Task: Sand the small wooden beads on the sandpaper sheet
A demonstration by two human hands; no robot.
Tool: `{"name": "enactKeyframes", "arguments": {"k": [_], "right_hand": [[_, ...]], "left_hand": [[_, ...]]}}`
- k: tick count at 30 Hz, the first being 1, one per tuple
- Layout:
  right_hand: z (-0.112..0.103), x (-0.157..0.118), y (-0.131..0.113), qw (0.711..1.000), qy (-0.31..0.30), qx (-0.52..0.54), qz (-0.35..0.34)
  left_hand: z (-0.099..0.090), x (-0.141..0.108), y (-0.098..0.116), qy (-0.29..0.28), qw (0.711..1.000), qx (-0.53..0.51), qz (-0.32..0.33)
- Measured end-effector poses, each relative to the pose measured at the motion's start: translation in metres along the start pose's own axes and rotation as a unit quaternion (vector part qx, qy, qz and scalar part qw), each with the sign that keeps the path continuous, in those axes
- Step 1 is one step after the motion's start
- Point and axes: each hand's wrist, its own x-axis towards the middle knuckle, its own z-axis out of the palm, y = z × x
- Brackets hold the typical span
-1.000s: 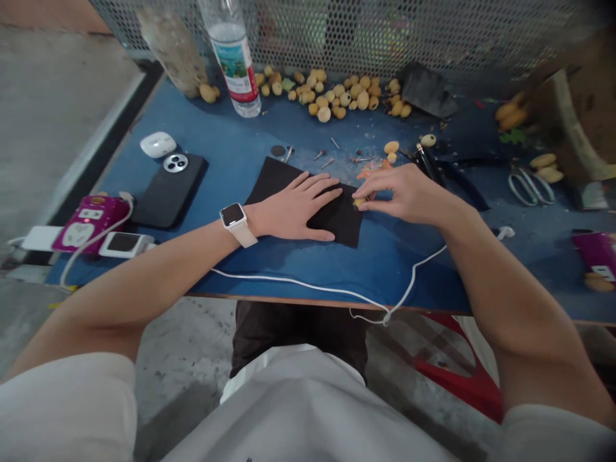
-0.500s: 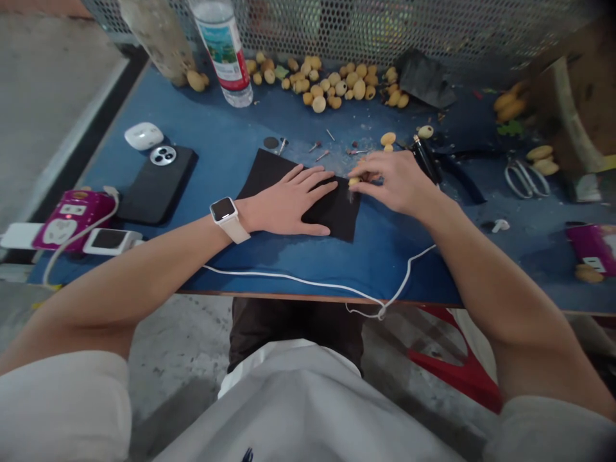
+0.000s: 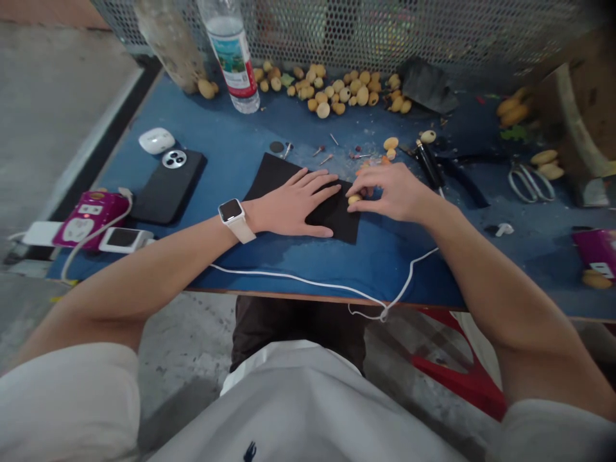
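My left hand lies flat with its fingers spread on a black sheet that looks like sandpaper. A small round yellow-tan nut is pinched between the thumb and fingers of my right hand, over the sheet's right edge. Whether the nut presses on the sheet is hard to tell. Behind the sheet lie several small rotary bits and a dark disc. A black pen-like tool and two tan nuts, one of them a larger nut, are just beyond my right hand.
Many tan nuts line the mesh panel at the back, beside a water bottle. A phone and purple power socket sit at left. Scissors lie right. A white cable runs along the front.
The nut in my right hand has shifted slightly toward me along the sheet's right edge. My left hand stays flat on the sheet. The whole view has shifted slightly.
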Motion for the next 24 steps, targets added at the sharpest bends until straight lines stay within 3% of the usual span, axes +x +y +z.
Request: {"name": "enactKeyframes", "arguments": {"k": [4, 9, 13, 18, 22, 24], "right_hand": [[-0.003, -0.001, 0.003, 0.999, 0.038, -0.019, 0.023], [-0.010, -0.003, 0.005, 1.000, -0.009, 0.003, 0.003], [-0.014, -0.005, 0.005, 1.000, 0.023, -0.004, 0.013], [-0.010, -0.006, 0.011, 0.999, 0.019, 0.034, 0.008], [-0.006, -0.004, 0.017, 0.995, 0.078, 0.055, 0.036], [-0.006, -0.004, 0.016, 0.995, 0.065, 0.063, 0.032]], "left_hand": [[0.000, 0.000, 0.000, -0.001, 1.000, -0.002, -0.001], [0.001, 0.000, 0.000, 0.001, 1.000, 0.008, -0.003], [0.001, 0.000, 0.000, -0.006, 1.000, 0.013, -0.006], [0.001, -0.001, 0.000, -0.006, 1.000, 0.015, -0.012], [0.002, -0.001, -0.001, 0.001, 1.000, 0.011, -0.025], [0.003, -0.001, -0.002, 0.001, 1.000, 0.011, -0.027]]}}
